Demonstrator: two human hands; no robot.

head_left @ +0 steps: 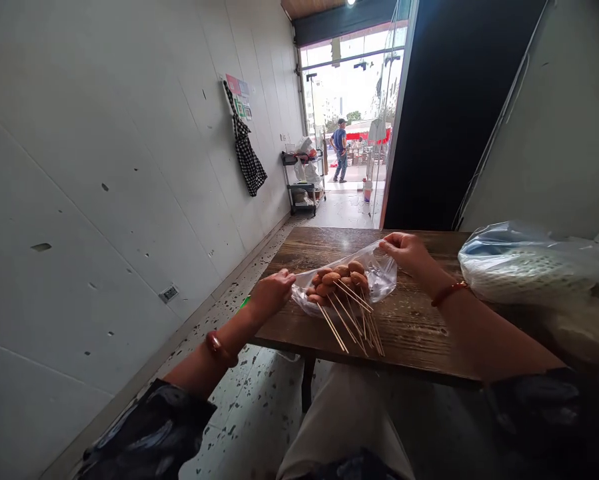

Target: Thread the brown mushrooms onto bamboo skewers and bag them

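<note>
Several brown, rounded food pieces on skewers (328, 280) lie bunched in a clear plastic bag (382, 280), their thin wooden sticks poking out of it toward me over the table edge. My left hand (274, 293) pinches the bag's left edge. On the other side, my right hand (403, 250) is closed on the bag's upper right edge, so its film stretches between both hands. What exactly the brown pieces are, I cannot tell. A bit of something green shows behind my left wrist.
The bag lies on a dark wooden table (419, 333). At the right stands a large clear bag of pale netted items (519, 267). A checked apron (249, 157) hangs on the left wall. Farther off are a loaded cart (304, 187) and a person (339, 150) outside the doorway.
</note>
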